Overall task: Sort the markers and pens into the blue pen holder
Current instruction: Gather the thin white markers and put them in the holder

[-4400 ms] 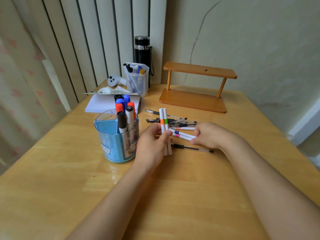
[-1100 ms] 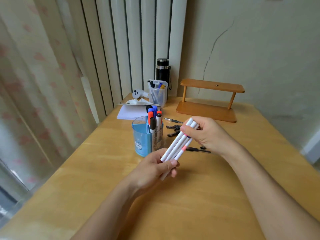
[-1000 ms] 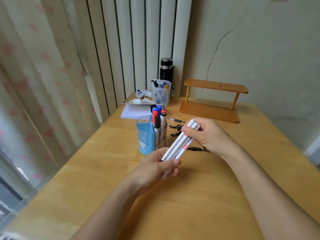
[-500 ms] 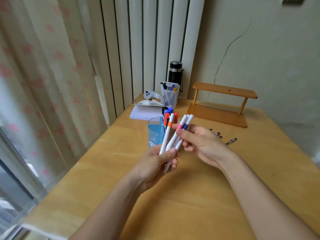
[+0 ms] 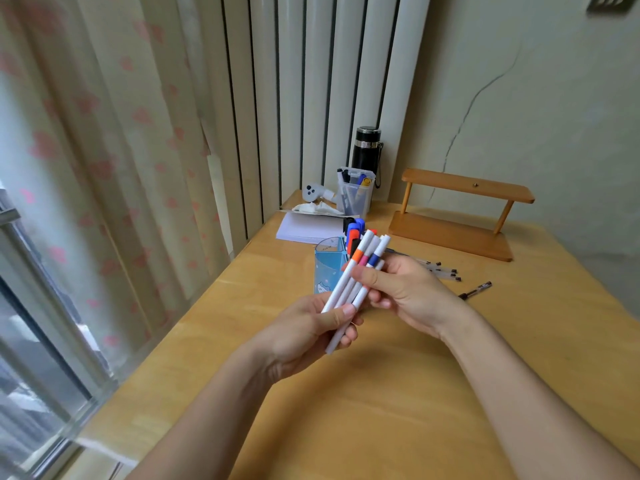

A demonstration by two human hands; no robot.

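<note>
So your left hand (image 5: 308, 336) grips a bundle of white markers (image 5: 349, 285) at the lower end. Your right hand (image 5: 403, 289) pinches them higher up, just in front of the blue pen holder (image 5: 327, 268).

The thin white pens (image 5: 349, 287) have orange, pink and blue bands. The round plastic pen holder (image 5: 325, 268) is light blue with a small white picture, maybe a cloud. The wooden tabletop (image 5: 381, 393) is yellow-brown.

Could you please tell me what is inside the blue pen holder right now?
The blue pen holder holds markers with black, blue and orange-red caps sticking up. The bundle of white pens in both hands covers its right side, so anything else inside is hidden.
</note>
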